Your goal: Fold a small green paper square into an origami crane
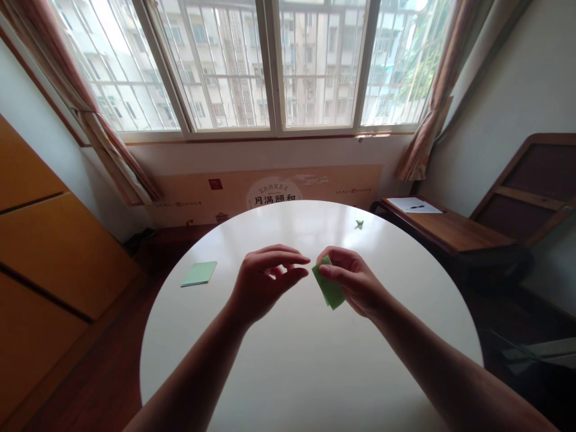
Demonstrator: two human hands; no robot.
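Note:
A folded piece of green paper (330, 291) is pinched between the thumb and fingers of my right hand (355, 282), held just above the round white table (288, 372). My left hand (265, 282) hovers right beside it, fingers curled loosely and slightly apart, fingertips nearly touching the paper's left edge but holding nothing. Both hands are over the middle of the table.
A small stack of light green paper sheets (199, 273) lies on the table's left side. A tiny green folded figure (359, 224) sits near the far right edge. A dark wooden side table (450, 231) with a white sheet and pen (414, 206) stands at right. A wooden cabinet (49, 252) is at left.

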